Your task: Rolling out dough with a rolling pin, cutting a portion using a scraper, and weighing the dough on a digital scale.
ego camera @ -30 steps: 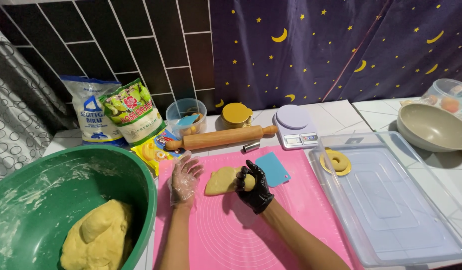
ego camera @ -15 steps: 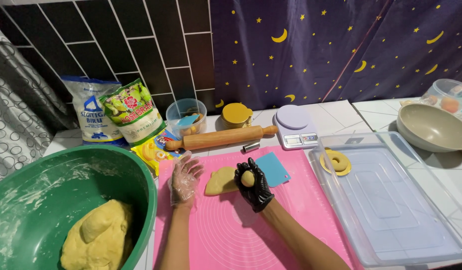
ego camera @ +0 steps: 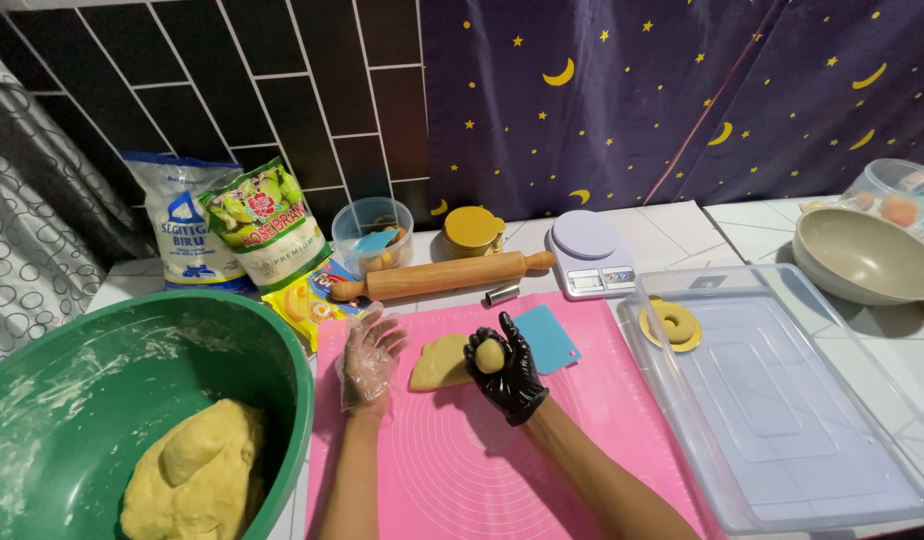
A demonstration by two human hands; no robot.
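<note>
Left of the fingers, at the tabletop's [ego camera: 682, 222] near corner, stands a big green bowl [ego camera: 42, 400] with a lump of yellow dough [ego camera: 197, 480] lying in its bottom. Right of them lies a long clear plastic tray [ego camera: 782, 420], and at its far left corner sits a ring of dough on a yellow disc [ego camera: 672, 324]. Under both hands spreads a pink mat [ego camera: 462, 470]. Beyond the tray rests a beige bowl [ego camera: 862, 262]. Behind the fingers, against the dark tiled wall, lean two flour bags [ego camera: 222, 230], with a small clear tub [ego camera: 374, 232], a wooden rolling pin [ego camera: 442, 276] lying crosswise, a stack of yellow lids [ego camera: 472, 232] and a white kitchen scale [ego camera: 588, 256] ranged to their right. A blue scraper [ego camera: 548, 338] lies on the mat just right of the right hand.

A flattened piece of dough [ego camera: 437, 364] lies on the mat between the two hands. The left hand [ego camera: 370, 358], in a thin clear glove, rests on the mat just beside that piece, its fingers spread and holding nothing. The right hand [ego camera: 506, 368], in a black glove, is raised above the mat with its fingers curled around a small dough ball [ego camera: 490, 354], which sits in the palm, facing up.
</note>
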